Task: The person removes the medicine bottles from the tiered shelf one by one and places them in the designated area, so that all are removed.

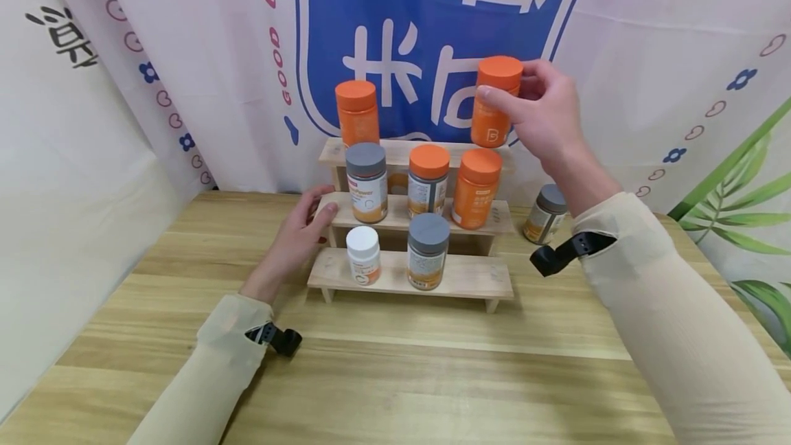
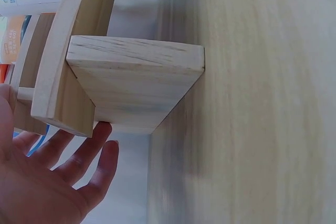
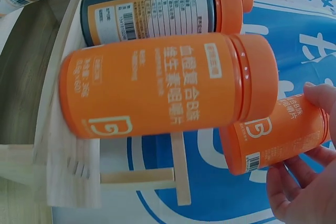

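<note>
The right hand (image 1: 546,112) is clamped on an orange bottle (image 1: 490,122), thumb on its near side and fingers round the far side. The bottle is held upright at the right end of the wooden rack's top shelf (image 1: 397,150), though whether its base touches the wood cannot be told. It is a straight-sided cylinder, its body and wide, flat-topped cap the same bright orange, with a large white outlined B low on the front, small white print beside it and a black-and-white barcode near the base. A matching orange bottle (image 1: 474,194) stands nearer on the middle shelf (image 1: 398,210), right of a grey jar with an orange cap (image 1: 429,161). At the rack's left end, the left hand (image 1: 295,235) has its fingers apart and loosely bent, the thumb at the middle shelf's end. A grey-capped jar (image 1: 546,215) stands right of the rack on the bench (image 1: 395,383).
</note>
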Tool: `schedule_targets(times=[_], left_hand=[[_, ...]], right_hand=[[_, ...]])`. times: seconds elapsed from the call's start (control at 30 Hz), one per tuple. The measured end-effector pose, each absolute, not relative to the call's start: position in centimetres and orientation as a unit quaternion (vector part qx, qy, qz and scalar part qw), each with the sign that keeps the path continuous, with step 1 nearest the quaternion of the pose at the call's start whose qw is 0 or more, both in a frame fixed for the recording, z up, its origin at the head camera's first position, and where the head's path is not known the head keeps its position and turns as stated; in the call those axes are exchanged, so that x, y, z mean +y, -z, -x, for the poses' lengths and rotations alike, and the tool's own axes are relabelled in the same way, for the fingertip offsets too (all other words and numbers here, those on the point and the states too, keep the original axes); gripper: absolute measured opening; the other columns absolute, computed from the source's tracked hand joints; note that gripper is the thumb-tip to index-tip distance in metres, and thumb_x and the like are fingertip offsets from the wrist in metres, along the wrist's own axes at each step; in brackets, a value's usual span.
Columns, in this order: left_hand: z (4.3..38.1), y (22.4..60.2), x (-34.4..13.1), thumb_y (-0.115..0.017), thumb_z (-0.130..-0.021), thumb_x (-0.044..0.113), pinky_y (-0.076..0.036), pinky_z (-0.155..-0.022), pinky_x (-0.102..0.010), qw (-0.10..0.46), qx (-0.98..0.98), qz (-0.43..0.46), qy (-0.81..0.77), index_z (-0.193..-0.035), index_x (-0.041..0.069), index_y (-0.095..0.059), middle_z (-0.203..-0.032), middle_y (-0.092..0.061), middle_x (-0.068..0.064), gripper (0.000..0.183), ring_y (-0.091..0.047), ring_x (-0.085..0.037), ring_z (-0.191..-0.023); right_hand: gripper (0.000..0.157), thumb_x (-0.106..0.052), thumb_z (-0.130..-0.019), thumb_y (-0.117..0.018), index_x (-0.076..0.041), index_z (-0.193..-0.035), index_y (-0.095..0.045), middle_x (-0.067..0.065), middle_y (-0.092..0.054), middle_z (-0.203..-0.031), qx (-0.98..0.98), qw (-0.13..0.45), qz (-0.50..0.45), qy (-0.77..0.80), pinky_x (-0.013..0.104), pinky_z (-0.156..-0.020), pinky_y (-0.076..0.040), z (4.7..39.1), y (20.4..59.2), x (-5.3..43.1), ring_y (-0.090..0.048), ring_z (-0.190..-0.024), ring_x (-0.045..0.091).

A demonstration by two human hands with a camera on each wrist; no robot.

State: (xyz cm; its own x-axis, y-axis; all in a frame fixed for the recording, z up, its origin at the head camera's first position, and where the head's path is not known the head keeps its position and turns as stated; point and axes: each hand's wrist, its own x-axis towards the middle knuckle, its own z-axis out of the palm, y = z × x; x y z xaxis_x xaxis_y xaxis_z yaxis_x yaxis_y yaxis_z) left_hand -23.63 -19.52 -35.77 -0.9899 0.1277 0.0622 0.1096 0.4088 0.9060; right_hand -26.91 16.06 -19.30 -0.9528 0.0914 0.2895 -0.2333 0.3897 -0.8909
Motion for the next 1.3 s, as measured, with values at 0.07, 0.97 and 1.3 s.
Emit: schedule_targets(times=[0.07, 0.97, 1.3], left_hand=[[23.7, 35.8, -19.5, -0.043, -0.114, 0.046, -0.051, -0.107, -0.062, 0.009, 0.839, -0.069, -0.539, -0.165, 0.021, -0.032, -0.177, -0.023, -0.015, 0.058, -0.041, -0.042, -0.151], [23.8, 36.0, -19.5, -0.043, -0.114, 0.047, -0.05, -0.109, -0.064, 0.011, 0.836, -0.067, -0.544, -0.164, 0.023, -0.032, -0.177, -0.022, -0.013, 0.057, -0.041, -0.041, -0.152], [23.7, 35.9, -19.5, -0.043, -0.114, 0.046, -0.05, -0.109, -0.064, 0.011, 0.835, -0.065, -0.546, -0.164, 0.023, -0.031, -0.176, -0.024, -0.015, 0.057, -0.043, -0.042, -0.15]], right_hand=[[0.058, -0.045, -0.095, -0.079, -0.022, -0.144, -0.059, -0.003, -0.061, -0.127, -0.817, 0.146, -0.039, -0.557, 0.04, -0.107, -0.051, 27.0, 19.5, 16.4, -0.056, -0.12, 0.017], [0.057, -0.047, -0.096, -0.077, -0.022, -0.144, -0.06, -0.005, -0.062, -0.126, -0.806, 0.139, 0.0, -0.575, 0.039, -0.108, -0.05, 26.9, 22.4, 19.5, -0.055, -0.12, 0.016], [0.057, -0.048, -0.095, -0.077, -0.023, -0.144, -0.06, -0.008, -0.063, -0.125, -0.8, 0.139, 0.004, -0.584, 0.039, -0.108, -0.05, 26.9, 22.8, 20.3, -0.056, -0.12, 0.015]])
